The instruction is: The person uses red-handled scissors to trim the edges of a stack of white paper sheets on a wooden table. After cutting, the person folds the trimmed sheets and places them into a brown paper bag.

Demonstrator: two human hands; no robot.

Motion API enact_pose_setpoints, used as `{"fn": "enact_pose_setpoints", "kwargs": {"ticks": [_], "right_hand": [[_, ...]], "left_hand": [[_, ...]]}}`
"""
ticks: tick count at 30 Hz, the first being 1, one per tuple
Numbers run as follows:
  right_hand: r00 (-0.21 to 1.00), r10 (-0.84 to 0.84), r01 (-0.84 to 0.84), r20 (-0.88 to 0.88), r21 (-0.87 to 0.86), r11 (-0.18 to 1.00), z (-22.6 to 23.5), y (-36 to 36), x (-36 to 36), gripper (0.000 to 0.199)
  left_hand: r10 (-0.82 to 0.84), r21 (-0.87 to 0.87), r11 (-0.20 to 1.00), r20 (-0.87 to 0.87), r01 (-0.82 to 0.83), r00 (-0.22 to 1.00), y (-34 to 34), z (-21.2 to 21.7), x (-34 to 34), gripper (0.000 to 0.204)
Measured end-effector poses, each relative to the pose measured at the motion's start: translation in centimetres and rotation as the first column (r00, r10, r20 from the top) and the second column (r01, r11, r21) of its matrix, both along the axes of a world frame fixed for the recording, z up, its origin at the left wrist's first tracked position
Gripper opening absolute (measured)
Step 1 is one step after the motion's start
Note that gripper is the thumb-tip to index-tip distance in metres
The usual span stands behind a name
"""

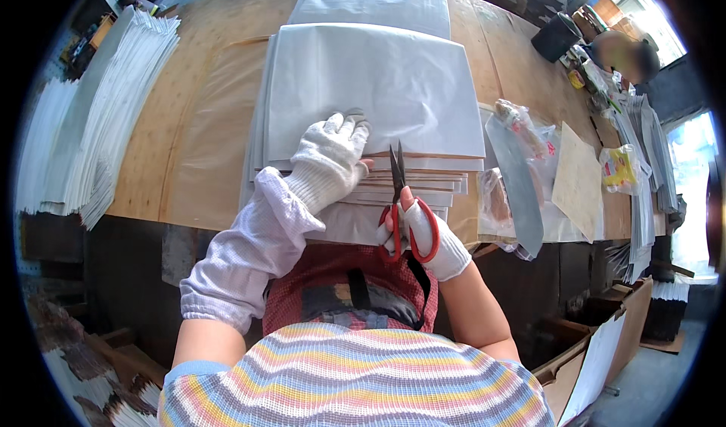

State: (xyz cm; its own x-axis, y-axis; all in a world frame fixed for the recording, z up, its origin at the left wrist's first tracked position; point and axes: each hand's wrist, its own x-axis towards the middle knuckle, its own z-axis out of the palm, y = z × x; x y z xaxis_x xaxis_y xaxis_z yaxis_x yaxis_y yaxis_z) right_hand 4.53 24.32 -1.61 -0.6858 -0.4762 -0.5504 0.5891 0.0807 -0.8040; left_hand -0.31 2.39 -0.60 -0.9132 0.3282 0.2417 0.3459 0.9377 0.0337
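A stack of large white sheets [378,79], perhaps coated paper or film, lies before me with its near edges stepped and brownish. My left hand [330,151], in a white knit glove with a bare thumb tip, lies on the top sheet near its front edge. Its fingers are laid out flat and hold nothing. My right hand [435,238], in a glove with bare fingertips, grips red-handled scissors [398,173]. The dark blades point away from me, slightly parted, over the stack's front edge. Where the lower blade meets the sheets I cannot tell.
The wooden table [151,155] carries tall piles of folded white sheets [113,117] on the left. On the right lie a grey flat strip [514,185], a beige board [576,181] and plastic bags [622,168]. A dark bucket [556,37] stands farther back, near another person [625,55].
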Motion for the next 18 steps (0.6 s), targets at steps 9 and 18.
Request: {"fn": "enact_pose_setpoints", "kwargs": {"ticks": [9, 18], "right_hand": [[0.909, 0.330, -0.163, -0.254, 0.511, 0.844, -0.7, 3.6, -0.7, 0.061], [0.978, -0.199, 0.211, -0.069, 0.351, 0.912, -1.2, 8.1, -3.3, 0.062]], "left_hand": [[0.089, -0.083, 0.992, -0.041, -0.093, 0.995, 0.4, -1.3, -1.1, 0.046], [0.014, -0.050, 0.999, -0.126, -0.020, 0.992, 0.3, -0.9, -0.7, 0.048]]}}
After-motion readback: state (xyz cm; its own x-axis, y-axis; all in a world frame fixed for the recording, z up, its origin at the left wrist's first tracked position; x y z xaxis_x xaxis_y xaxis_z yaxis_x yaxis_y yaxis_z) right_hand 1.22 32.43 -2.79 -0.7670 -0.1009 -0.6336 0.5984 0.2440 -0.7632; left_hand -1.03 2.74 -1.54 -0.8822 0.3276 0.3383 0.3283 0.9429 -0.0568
